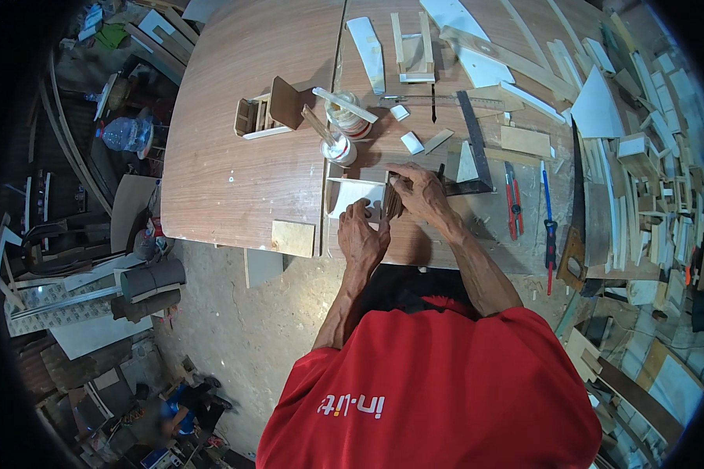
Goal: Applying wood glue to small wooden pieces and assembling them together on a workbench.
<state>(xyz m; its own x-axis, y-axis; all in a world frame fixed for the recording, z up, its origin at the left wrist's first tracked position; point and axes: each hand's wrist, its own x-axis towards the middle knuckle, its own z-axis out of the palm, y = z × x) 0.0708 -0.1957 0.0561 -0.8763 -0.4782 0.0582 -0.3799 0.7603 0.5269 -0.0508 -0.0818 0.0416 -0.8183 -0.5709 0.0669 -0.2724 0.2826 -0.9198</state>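
My left hand (362,233) rests on a white flat panel (352,195) at the near edge of the brown wooden table (235,156), fingers pressing down on it. My right hand (421,191) grips a small dark brown wood piece (392,199) held upright against that panel. Just beyond my right hand lies a black metal square (477,152).
A glue jar (339,147) and a tape roll (350,117) stand behind the panel, and a small wooden box frame (262,116) sits further left. Red pliers (512,205), a blue screwdriver (547,215) and a handsaw (577,227) lie to the right among several wood offcuts.
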